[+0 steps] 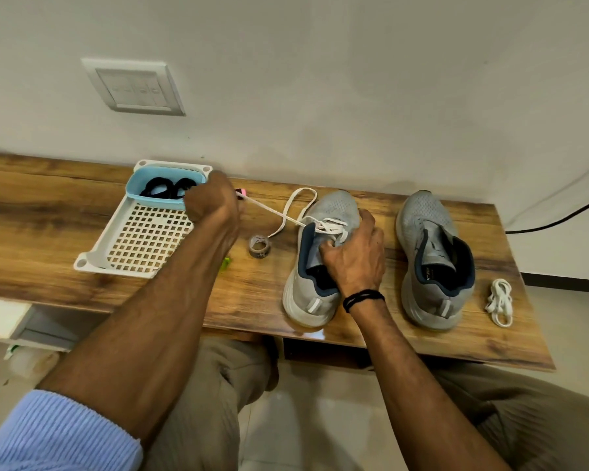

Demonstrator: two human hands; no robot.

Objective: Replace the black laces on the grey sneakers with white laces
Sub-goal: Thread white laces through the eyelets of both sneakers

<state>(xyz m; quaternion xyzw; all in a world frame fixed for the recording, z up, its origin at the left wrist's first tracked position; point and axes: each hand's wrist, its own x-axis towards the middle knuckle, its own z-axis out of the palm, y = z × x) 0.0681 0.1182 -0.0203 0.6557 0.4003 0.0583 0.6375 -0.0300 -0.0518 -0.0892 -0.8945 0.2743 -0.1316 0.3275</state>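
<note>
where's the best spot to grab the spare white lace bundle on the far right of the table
Pinch the lace bundle across its middle, coming down from above. It lies flat on the table as a narrow coil with loose loops at both ends, so a mid-grip should keep strands together. It sits apart from the unlaced sneaker.

White slotted tray, tape roll, wall switch plate

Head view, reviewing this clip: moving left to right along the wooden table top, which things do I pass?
White perforated plastic tray → small grey tape roll → part-laced grey sneaker → laceless grey sneaker → coiled spare white lace.
</note>
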